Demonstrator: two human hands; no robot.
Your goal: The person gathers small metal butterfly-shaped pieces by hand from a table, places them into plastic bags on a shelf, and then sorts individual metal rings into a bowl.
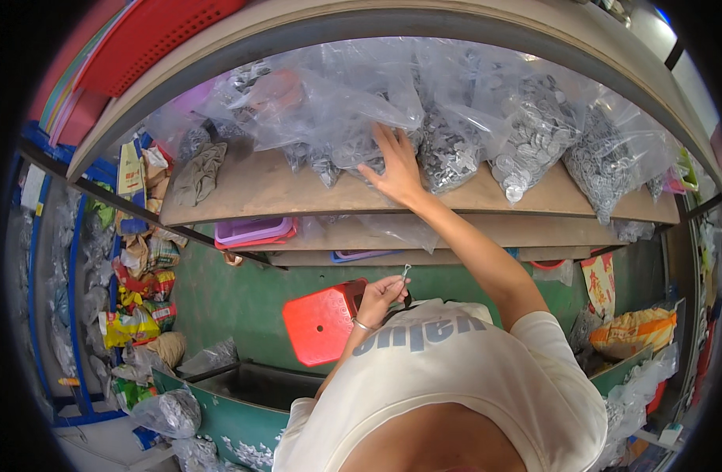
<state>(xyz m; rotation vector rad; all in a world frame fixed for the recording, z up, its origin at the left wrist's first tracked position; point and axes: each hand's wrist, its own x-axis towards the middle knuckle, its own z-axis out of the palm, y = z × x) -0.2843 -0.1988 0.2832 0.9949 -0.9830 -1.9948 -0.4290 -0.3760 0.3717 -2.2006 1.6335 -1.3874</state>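
Note:
My right hand (398, 169) reaches up to the shelf with its fingers spread. Its fingertips rest against a clear plastic bag (349, 145) of small silvery metal parts and grip nothing I can see. Lower down, near my shirt, my left hand (379, 299) pinches a small silvery metal piece with a loop at its end (406, 271). To the right of my right hand stand more clear bags: one of irregular metal parts (451, 145), one of round metal discs (530, 141) and one of fine, chain-like pieces (601, 161).
A red stool (317, 324) stands on the green floor, left of my left hand. The wooden shelf (258, 185) has a crumpled grey cloth (200, 173) at its left. Purple and red trays (254, 230) sit below. A green bin (251, 385) is at lower left.

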